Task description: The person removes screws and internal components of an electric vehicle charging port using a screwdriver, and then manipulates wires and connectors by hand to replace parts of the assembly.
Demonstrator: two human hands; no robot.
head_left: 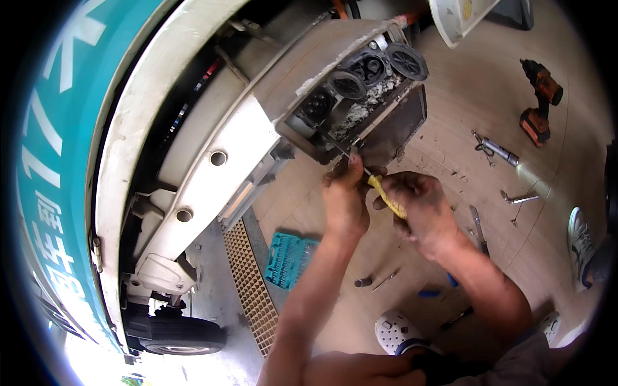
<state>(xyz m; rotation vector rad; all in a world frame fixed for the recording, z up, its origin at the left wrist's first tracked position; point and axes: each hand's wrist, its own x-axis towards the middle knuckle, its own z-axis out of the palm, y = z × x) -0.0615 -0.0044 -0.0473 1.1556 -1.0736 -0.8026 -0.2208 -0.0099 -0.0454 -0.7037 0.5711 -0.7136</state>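
My right hand (420, 209) is wrapped round the yellow handle of a screwdriver (387, 197). Its thin shaft slants up and left into an opened metal box (301, 143) on the vehicle. My left hand (346, 201) pinches the shaft near the box's lower edge, thumb uppermost; its other fingers are partly hidden. Inside the box are a dark round socket (317, 105) and a second socket (368, 68), with round black caps (407, 61) swung out. Pale crumbly dirt (360, 109) lies beside them. The box's dark flap (394, 125) hangs down. Both hands look grimy.
On the floor lie a cordless drill (543, 96), a lit flashlight (501, 152), a ratchet wrench (520, 199) and a teal socket set case (281, 260). A white beam (219, 157) and a tyre (177, 336) are at left. Another person's shoe (578, 241) shows at right.
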